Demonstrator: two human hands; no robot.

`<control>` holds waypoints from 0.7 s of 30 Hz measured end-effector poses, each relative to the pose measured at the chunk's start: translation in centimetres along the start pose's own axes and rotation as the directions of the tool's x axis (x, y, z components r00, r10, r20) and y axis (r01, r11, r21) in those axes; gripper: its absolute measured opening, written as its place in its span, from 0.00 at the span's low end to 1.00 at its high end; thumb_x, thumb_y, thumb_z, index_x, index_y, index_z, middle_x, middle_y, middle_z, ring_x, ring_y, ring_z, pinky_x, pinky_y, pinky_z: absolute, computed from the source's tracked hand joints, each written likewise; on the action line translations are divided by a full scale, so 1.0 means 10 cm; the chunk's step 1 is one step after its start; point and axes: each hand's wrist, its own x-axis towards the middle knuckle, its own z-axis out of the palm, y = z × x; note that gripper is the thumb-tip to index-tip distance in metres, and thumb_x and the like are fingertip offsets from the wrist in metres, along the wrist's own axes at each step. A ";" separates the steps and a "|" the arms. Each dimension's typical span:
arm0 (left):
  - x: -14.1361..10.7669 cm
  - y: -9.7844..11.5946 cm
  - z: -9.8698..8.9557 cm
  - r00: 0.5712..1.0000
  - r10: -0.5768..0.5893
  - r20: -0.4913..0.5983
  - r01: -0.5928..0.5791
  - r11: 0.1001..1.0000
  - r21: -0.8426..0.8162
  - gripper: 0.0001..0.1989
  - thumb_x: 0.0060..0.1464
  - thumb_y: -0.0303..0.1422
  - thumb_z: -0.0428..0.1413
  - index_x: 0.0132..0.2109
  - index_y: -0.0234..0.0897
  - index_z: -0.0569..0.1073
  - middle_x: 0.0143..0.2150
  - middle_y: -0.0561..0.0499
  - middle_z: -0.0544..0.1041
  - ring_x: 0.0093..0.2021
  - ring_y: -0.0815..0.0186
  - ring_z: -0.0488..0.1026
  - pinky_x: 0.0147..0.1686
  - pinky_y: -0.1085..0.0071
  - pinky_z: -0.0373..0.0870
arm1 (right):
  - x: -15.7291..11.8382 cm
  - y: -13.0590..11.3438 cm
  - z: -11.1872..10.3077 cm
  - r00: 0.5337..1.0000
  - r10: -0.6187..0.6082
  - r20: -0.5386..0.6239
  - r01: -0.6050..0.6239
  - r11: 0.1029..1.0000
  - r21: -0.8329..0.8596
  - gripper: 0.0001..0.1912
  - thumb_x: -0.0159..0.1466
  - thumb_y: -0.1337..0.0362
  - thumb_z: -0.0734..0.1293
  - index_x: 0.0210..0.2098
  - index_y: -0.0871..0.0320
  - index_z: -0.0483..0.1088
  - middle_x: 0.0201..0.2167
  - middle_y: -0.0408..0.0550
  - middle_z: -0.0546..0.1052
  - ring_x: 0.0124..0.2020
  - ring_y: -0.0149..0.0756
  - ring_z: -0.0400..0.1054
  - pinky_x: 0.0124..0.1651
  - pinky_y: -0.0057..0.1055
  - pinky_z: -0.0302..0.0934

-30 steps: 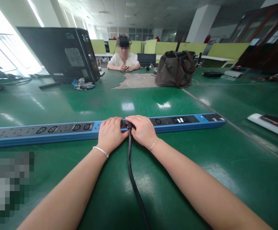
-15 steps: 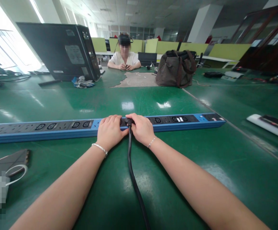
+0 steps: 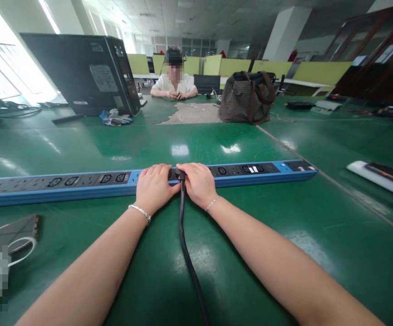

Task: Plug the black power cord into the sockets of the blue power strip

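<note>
Plug (image 3: 182, 174): black, at the sockets of the blue power strip (image 3: 240, 181); how deep it sits, I cannot tell.
Right hand (image 3: 201, 184): my fingers closed around the plug.
Left hand (image 3: 153, 188): my fingers gripping the power strip just beside the plug.
Cord (image 3: 182, 222): black, running from the plug between my forearms (image 3: 267, 244).
Bench (image 3: 131, 141): green, the power strip lying across it, a bag (image 3: 237, 100) standing beyond.
</note>
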 end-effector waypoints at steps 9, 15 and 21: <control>0.00 0.00 -0.02 1.000 -0.019 0.025 0.019 1.000 -0.024 0.26 0.54 0.50 0.51 0.50 0.34 0.71 0.49 0.41 0.76 0.52 0.53 0.70 0.53 0.59 0.61 | 0.11 -0.12 -0.20 0.974 0.044 -0.221 0.015 0.966 0.256 0.16 0.65 0.66 0.57 0.50 0.51 0.67 0.45 0.44 0.75 0.46 0.35 0.70 0.51 0.34 0.63; 0.01 -0.02 0.01 0.999 -0.017 0.049 0.018 1.000 -0.012 0.32 0.51 0.56 0.51 0.52 0.34 0.70 0.52 0.41 0.74 0.54 0.53 0.68 0.54 0.59 0.60 | 0.04 0.39 -0.47 0.854 0.225 -0.469 -0.143 0.969 0.203 0.17 0.64 0.58 0.59 0.52 0.54 0.63 0.48 0.51 0.72 0.47 0.40 0.69 0.50 0.38 0.63; 0.01 -0.01 0.00 0.998 -0.021 0.051 0.022 1.000 -0.016 0.32 0.51 0.56 0.51 0.52 0.35 0.70 0.50 0.41 0.75 0.53 0.53 0.69 0.54 0.59 0.60 | -0.12 0.83 -0.89 0.779 0.388 -0.492 -0.309 0.921 0.238 0.16 0.62 0.53 0.61 0.42 0.57 0.68 0.35 0.48 0.75 0.36 0.38 0.71 0.42 0.36 0.65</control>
